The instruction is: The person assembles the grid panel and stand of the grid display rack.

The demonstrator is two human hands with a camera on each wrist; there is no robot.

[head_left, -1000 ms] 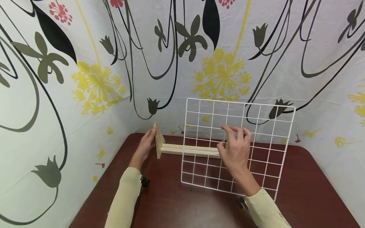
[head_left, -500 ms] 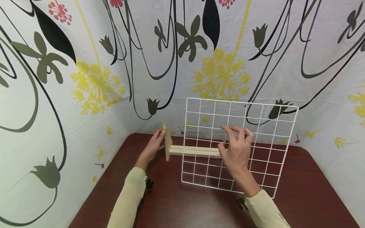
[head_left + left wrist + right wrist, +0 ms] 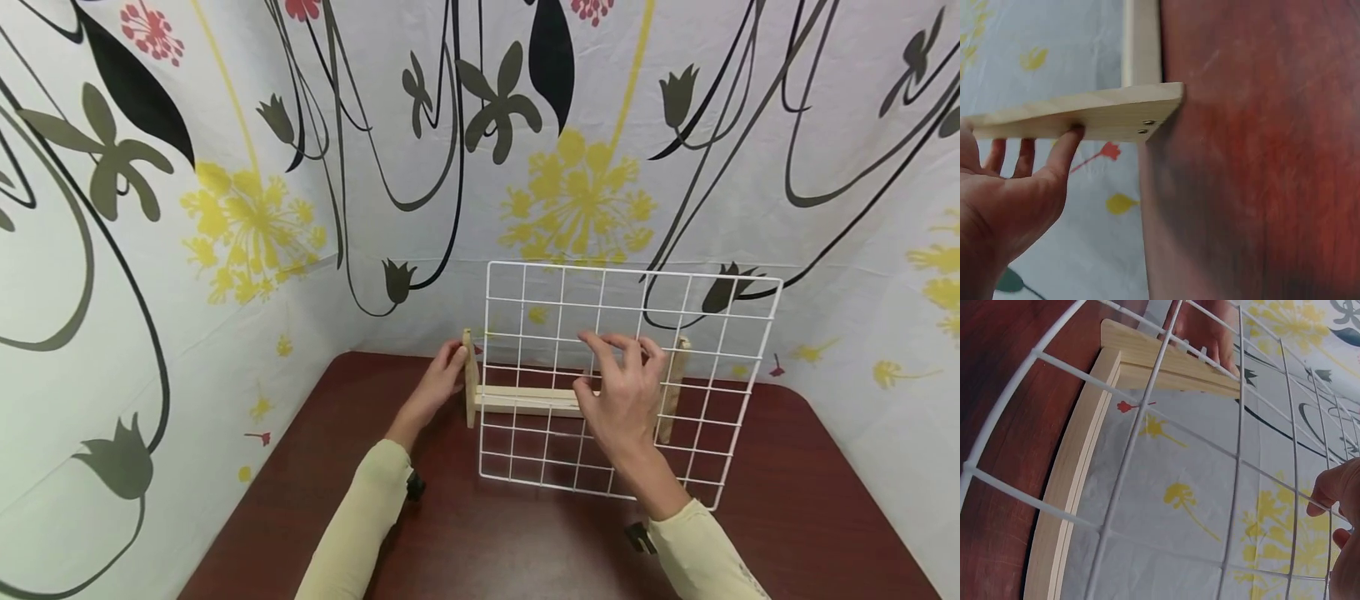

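Two hands on this one: the left hand (image 3: 438, 385) lies flat, fingers straight, against the upright end board of the pale wooden slotted stand (image 3: 525, 400) near the back edge of the dark red tabletop (image 3: 480, 533). The right hand (image 3: 622, 392) pinches the wires of the white square wire grid panel (image 3: 630, 333), held upright just in front of the stand. I'd say brace that end board firmly and keep the panel vertical, bottom edge parallel to the groove, so it drops in without snagging.
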